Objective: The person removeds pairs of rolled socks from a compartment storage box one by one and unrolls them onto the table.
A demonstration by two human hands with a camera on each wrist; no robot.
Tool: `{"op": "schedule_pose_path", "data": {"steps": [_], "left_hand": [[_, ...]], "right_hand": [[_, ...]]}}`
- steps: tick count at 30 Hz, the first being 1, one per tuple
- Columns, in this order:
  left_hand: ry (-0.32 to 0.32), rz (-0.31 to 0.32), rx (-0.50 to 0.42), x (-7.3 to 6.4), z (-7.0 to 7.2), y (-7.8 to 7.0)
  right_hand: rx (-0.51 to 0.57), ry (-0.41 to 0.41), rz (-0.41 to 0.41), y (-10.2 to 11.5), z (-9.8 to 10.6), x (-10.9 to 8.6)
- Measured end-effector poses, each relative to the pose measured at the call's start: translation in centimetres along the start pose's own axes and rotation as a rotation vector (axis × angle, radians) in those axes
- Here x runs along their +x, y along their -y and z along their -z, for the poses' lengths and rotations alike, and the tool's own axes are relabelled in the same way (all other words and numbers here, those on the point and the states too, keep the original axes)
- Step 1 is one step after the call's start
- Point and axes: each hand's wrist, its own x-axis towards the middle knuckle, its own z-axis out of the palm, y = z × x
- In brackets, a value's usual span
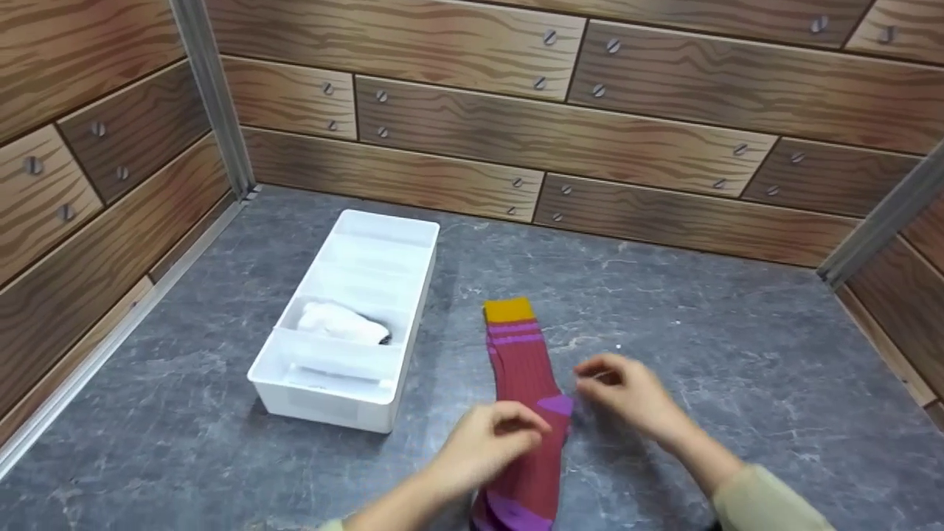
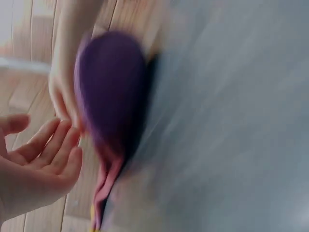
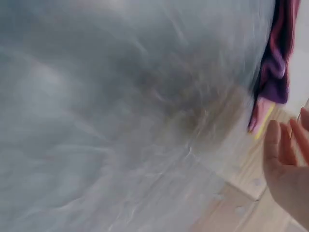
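A maroon pair of socks (image 1: 522,372) lies lengthwise on the table, one sock stacked on the other, with mustard cuffs at the far end and purple stripes, heel and toe. My left hand (image 1: 487,446) hovers over the foot part, its fingers loosely bent and holding nothing. Just right of the purple heel is my right hand (image 1: 627,391), fingers relaxed and thumb apart from them. In the left wrist view, the purple toe (image 2: 111,82) stands beyond my left fingers (image 2: 55,150). The right wrist view has the socks' side (image 3: 277,72) near my right fingertips (image 3: 273,133).
Left of the socks stands a white divided box (image 1: 332,409). A white bundled cloth item (image 1: 341,323) with a dark end lies in one of its compartments. Wood-patterned walls (image 1: 442,110) enclose the grey marbled tabletop (image 1: 700,332) at the back and both sides.
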Motion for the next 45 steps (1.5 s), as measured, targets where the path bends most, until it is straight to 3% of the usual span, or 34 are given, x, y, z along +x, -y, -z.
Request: {"op": "schedule_pose_path", "data": {"steps": [3, 5, 7, 11, 14, 17, 27, 31, 37, 45], "left_hand": [[-0.116, -0.056, 0.121, -1.2, 0.0, 0.5], [-0.148, -0.055, 0.186, -1.7, 0.2, 0.7], [-0.126, -0.046, 0.263, -1.9, 0.4, 0.9], [-0.019, -0.029, 0.458, -2.1, 0.4, 1.0], [-0.018, -0.048, 0.645, -2.0, 0.5, 1.1], [-0.037, -0.052, 0.731, -1.8, 1.3, 1.2], [-0.053, -0.003, 0.625, -1.6, 5.8, 1.7], [-0.078, -0.008, 0.587, -1.9, 6.2, 1.8], [-0.078, -0.004, 0.541, -2.3, 6.3, 1.8], [-0.069, 0.007, 0.429, -2.9, 6.6, 1.8]], "right_hand": [[0.057, 0.014, -0.172, -0.1, 0.1, 1.3], [0.065, 0.048, -0.233, 0.0, -0.1, 1.6], [0.064, 0.084, -0.258, 0.2, -0.5, 1.7], [0.045, 0.118, -0.252, 0.8, -1.4, 1.6], [0.001, 0.102, -0.24, 1.4, -2.1, 2.0], [-0.052, 0.085, -0.226, 1.9, -2.8, 2.5], [-0.051, 0.062, -0.163, 2.6, -4.4, 4.6], [0.042, 0.0, -0.174, 2.3, -4.8, 5.2], [0.215, -0.065, -0.263, 1.6, -5.5, 5.9], [0.358, -0.029, -0.329, 1.7, -6.0, 6.8]]}}
